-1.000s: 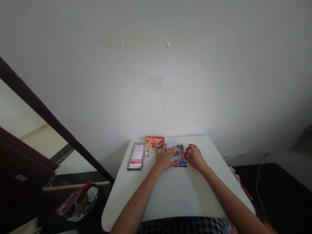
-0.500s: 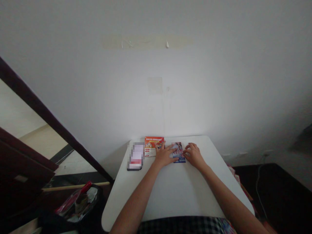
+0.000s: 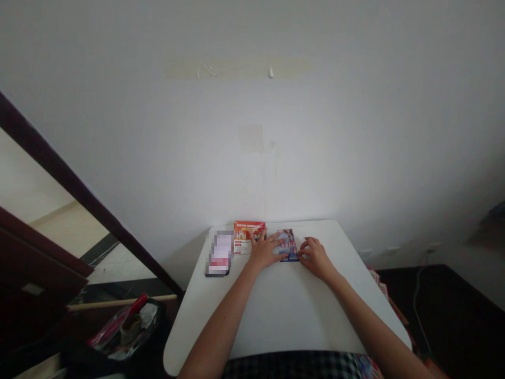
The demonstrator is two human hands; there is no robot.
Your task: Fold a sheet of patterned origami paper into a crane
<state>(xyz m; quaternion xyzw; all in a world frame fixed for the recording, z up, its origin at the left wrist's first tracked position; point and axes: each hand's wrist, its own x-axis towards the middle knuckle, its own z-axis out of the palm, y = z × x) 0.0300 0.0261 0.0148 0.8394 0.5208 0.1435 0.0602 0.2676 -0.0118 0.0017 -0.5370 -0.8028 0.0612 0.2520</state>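
Observation:
A small printed leaflet (image 3: 289,247), blue with red and white lettering, lies flat on the white table (image 3: 282,310). My left hand (image 3: 264,253) is open, fingers spread, pressing across the leaflet's left side. Its fingers on the far side reach over a red and white flyer (image 3: 244,231) that lies to the left. My right hand (image 3: 316,259) is at the leaflet's right edge, palm down with loosely bent fingers held apart. Its thumb and a fingertip are at the lower right corner, and no grip on the paper shows.
A phone (image 3: 220,253), blurred out, lies on the table's left side. The table's far edge meets a pale wall (image 3: 252,179). On the floor at left is a bag (image 3: 132,329) of mixed items beside a dark-framed mirror (image 3: 98,210). A cable (image 3: 417,295) hangs at right.
My right hand has slid slightly down the leaflet's right edge, its fingertips lower and less over the paper. The leaflet has shifted a touch to the left and away. My left hand stays in place.

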